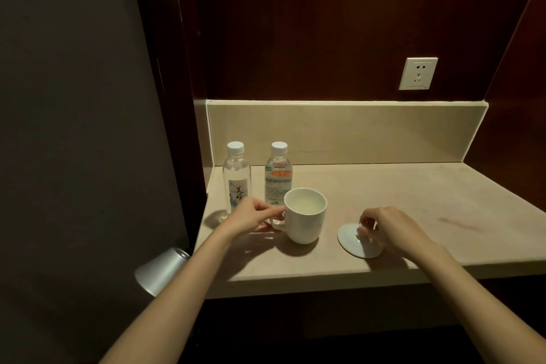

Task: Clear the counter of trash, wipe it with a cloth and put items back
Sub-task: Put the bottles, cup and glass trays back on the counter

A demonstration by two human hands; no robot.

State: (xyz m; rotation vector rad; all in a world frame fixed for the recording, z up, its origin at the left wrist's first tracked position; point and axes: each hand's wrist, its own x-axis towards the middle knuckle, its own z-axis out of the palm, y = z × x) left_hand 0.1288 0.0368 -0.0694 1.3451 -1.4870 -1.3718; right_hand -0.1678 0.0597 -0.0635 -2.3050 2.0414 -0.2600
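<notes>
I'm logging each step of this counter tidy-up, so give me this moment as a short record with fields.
left hand: left hand pinches the handle of the white ceramic mug
right hand: right hand grips the knob of the round white ceramic lid, which lies on the counter
counter: beige stone counter
behind mug: two clear plastic water bottles, upright, capped
wall: white power socket

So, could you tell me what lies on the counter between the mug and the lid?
Nothing: in the head view, bare counter separates the mug from the lid.
</notes>
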